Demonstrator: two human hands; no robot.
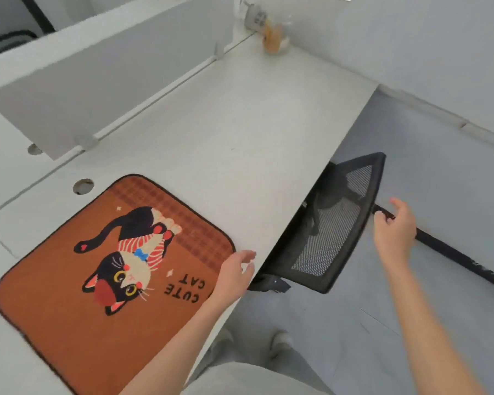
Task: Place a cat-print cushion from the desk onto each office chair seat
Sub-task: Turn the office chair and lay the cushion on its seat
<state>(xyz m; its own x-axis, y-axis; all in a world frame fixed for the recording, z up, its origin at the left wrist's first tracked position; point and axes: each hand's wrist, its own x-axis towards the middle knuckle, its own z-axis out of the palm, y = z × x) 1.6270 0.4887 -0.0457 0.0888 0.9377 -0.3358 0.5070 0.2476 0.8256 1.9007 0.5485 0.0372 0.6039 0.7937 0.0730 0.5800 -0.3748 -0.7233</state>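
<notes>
An orange cat-print cushion [77,286] with a black cat and the words "CUTE CAT" lies flat on the white desk [240,132], near its front edge. My left hand [234,275] hovers over the cushion's right corner, fingers apart, holding nothing. A black mesh office chair [334,223] is tucked under the desk, only its backrest showing; the seat is hidden. My right hand [394,226] is at the backrest's upper right edge with fingers spread, close to the frame or just touching it.
A grey partition panel [103,81] runs along the desk's far side. Small items, one a jar-like object [274,38], stand in the far corner. A round cable hole [83,186] lies left of the cushion. A black strip [462,260] crosses the grey floor.
</notes>
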